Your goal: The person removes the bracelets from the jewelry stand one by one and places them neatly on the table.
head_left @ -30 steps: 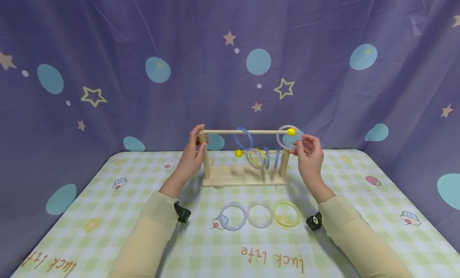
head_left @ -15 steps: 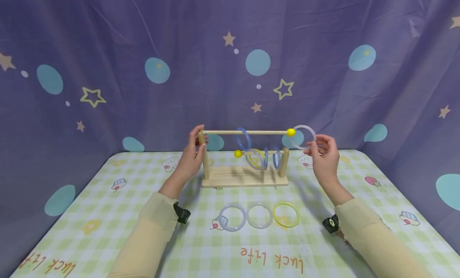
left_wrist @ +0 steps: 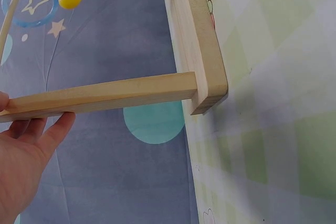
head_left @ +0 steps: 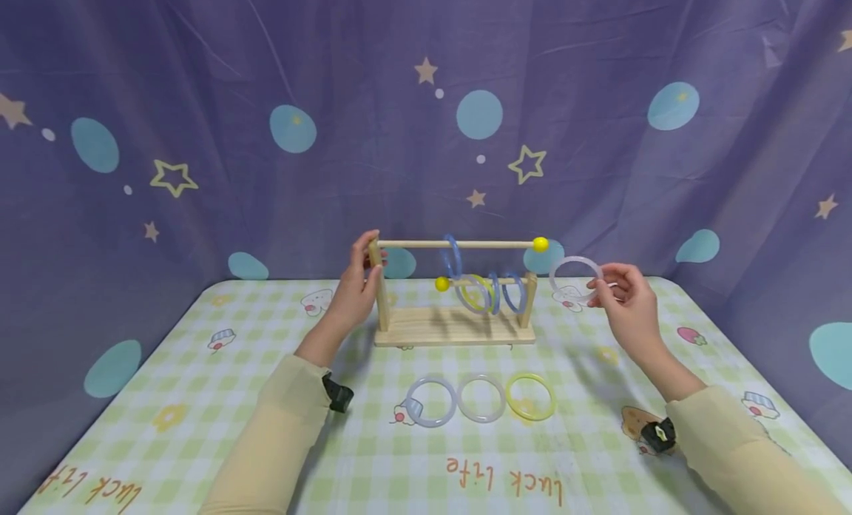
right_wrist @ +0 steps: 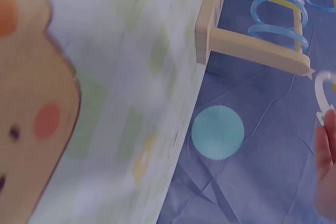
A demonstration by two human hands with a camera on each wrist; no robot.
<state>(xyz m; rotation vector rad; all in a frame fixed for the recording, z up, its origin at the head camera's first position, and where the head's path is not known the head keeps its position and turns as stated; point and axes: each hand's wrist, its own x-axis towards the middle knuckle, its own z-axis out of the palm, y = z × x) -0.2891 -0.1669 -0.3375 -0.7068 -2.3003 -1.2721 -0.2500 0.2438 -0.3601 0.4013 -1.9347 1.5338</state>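
Observation:
My left hand [head_left: 356, 289] holds the top of the left post [head_left: 379, 300] of a wooden ring rack [head_left: 452, 326]; the left wrist view shows the fingers [left_wrist: 59, 129] against that post. To the right of the rack, my right hand [head_left: 629, 308] pinches a translucent whitish ring [head_left: 575, 260], apart from the rods. One blue ring [head_left: 458, 263] hangs on the upper rod [head_left: 499, 244], which ends in a yellow ball [head_left: 541, 245]. On the shorter lower rod hang a pale ring, a yellow one and two blue rings [head_left: 495, 297]. The right wrist view cuts off most of my right hand [right_wrist: 326, 171].
Before the rack, three rings lie flat in a row: pale blue [head_left: 409, 402], clear [head_left: 460, 400] and yellow [head_left: 530, 419]. A green-checked cloth [head_left: 266, 404] covers the table. Behind it hangs a purple curtain [head_left: 373, 130].
My right hand has drawn the whitish ring rightward, away from around the upper rod's ball end, then slightly lower. The blue ring on that rod has swung a little. My left hand stays put.

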